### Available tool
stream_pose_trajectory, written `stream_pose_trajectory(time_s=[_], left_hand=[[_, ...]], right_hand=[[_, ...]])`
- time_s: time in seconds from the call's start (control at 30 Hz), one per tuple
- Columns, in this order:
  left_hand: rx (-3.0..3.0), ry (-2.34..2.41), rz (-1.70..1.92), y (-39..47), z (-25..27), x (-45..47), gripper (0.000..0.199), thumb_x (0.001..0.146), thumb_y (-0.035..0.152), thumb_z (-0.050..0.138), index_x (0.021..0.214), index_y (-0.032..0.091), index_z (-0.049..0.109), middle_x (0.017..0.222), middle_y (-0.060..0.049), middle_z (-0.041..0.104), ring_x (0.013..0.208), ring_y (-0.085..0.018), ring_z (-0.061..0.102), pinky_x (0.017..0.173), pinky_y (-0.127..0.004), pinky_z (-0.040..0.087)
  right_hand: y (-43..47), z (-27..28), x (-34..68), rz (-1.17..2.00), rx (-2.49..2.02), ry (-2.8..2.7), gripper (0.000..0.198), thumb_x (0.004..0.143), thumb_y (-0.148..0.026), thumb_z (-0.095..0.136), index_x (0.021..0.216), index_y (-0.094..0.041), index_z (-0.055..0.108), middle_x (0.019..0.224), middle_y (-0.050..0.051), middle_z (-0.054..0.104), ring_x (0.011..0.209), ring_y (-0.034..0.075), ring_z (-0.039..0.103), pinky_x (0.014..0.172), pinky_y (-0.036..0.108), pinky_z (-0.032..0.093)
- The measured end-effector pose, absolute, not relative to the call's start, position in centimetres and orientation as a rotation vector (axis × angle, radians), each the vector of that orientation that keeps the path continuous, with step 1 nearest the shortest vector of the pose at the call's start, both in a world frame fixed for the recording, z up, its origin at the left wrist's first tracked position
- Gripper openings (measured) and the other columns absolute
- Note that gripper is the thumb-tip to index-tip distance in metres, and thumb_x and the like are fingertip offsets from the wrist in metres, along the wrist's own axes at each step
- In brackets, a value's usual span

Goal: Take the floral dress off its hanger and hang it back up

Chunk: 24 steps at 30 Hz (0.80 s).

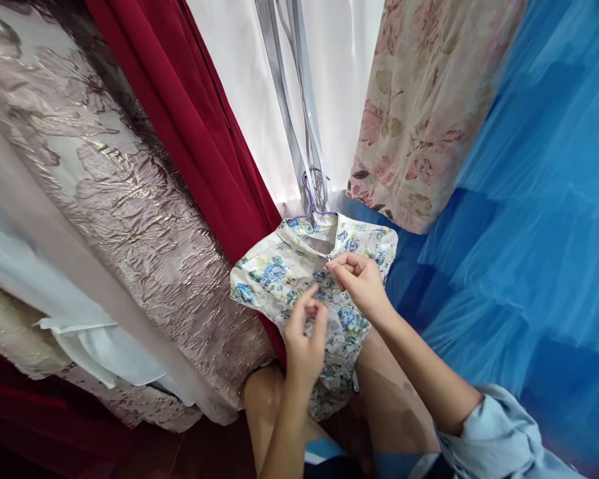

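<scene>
A short-sleeved floral blouse (279, 273), cream with blue roses, hangs on a purple hanger (311, 193) in front of me. My right hand (357, 276) is closed in a pinch at the front of its neckline, with a tiny pale piece of the collar's edge or fastening at the fingertips. What kind of piece it is, I cannot make out. Lower and to the left, my left hand (304, 332) is in front of the blouse, fingers half curled and apart from the thumb, holding nothing. Its fingertips are slightly blurred.
Grey ribbons (299, 100) run down to the hanger. Around the blouse hang a dark red cloth (190, 120), a shiny pink embossed garment (144, 199), a pink-flowered garment (414, 120) and a blue tulle skirt (539, 199). My bare knees (264, 399) flank the blouse's lower end.
</scene>
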<state>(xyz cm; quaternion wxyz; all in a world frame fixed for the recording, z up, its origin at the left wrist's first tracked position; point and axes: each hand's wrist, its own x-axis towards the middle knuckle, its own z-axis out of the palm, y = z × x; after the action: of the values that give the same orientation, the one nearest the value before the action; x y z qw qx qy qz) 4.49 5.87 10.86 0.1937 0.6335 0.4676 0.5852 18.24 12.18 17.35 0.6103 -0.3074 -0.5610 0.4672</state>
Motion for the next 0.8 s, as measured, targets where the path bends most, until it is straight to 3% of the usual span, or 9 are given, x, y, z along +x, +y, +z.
stream_pose_trajectory(time_s=[0.1, 0.17, 0.23, 0.5, 0.7, 0.8], left_hand=[[2.013, 1.262, 1.693, 9.2, 16.9, 3.8, 0.040, 0.099, 0.027, 0.052, 0.138, 0.025, 0.054, 0.089, -0.002, 0.066, 0.082, -0.015, 0.062, 0.081, -0.028, 0.052], [2.218, 1.247, 1.546, 10.7, 19.3, 3.6, 0.024, 0.097, 0.027, 0.056, 0.118, 0.023, 0.067, 0.089, -0.001, 0.068, 0.082, -0.014, 0.063, 0.079, -0.026, 0.051], [2.326, 1.237, 1.485, 11.5, 20.6, 3.9, 0.012, 0.094, 0.026, 0.060, 0.099, 0.020, 0.069, 0.085, -0.001, 0.069, 0.078, -0.013, 0.064, 0.075, -0.025, 0.050], [1.950, 1.170, 2.012, 11.9, 23.3, 5.4, 0.014, 0.095, 0.028, 0.059, 0.091, 0.016, 0.064, 0.073, 0.000, 0.063, 0.067, -0.011, 0.062, 0.063, -0.021, 0.049], [1.465, 1.310, 2.488, 16.1, 23.7, -4.6, 0.019, 0.087, 0.028, 0.060, 0.073, 0.017, 0.052, 0.071, 0.002, 0.054, 0.070, -0.010, 0.057, 0.072, -0.021, 0.050], [1.225, 1.412, 2.256, 17.8, 20.8, -8.8, 0.021, 0.086, 0.028, 0.047, 0.069, 0.020, 0.039, 0.061, 0.003, 0.046, 0.062, -0.011, 0.053, 0.071, -0.024, 0.051]], right_hand=[[11.6, 17.3, 18.6, 1.061, -0.717, -1.321, 0.021, 0.081, -0.036, 0.066, 0.075, -0.016, 0.062, 0.045, -0.006, 0.048, 0.041, 0.008, 0.039, 0.043, 0.021, 0.027], [11.6, 17.5, 19.0, 1.054, -0.727, -1.331, 0.024, 0.081, -0.038, 0.066, 0.075, -0.016, 0.061, 0.046, -0.007, 0.047, 0.042, 0.008, 0.038, 0.043, 0.021, 0.027], [12.0, 17.8, 19.4, 1.054, -0.739, -1.330, 0.025, 0.081, -0.040, 0.067, 0.073, -0.017, 0.060, 0.046, -0.007, 0.044, 0.041, 0.007, 0.035, 0.043, 0.021, 0.025], [13.6, 15.8, 18.2, 1.082, -0.775, -1.253, 0.020, 0.076, -0.030, 0.063, 0.063, -0.018, 0.055, 0.046, -0.008, 0.042, 0.041, 0.006, 0.028, 0.043, 0.021, 0.019], [12.5, 10.8, 19.0, 1.154, -0.872, -1.294, 0.018, 0.074, -0.026, 0.061, 0.060, -0.018, 0.052, 0.048, -0.008, 0.039, 0.044, 0.006, 0.029, 0.045, 0.022, 0.020], [11.7, 9.7, 19.3, 1.175, -0.897, -1.369, 0.017, 0.074, -0.024, 0.059, 0.060, -0.018, 0.051, 0.049, -0.007, 0.039, 0.045, 0.007, 0.030, 0.046, 0.022, 0.021]])
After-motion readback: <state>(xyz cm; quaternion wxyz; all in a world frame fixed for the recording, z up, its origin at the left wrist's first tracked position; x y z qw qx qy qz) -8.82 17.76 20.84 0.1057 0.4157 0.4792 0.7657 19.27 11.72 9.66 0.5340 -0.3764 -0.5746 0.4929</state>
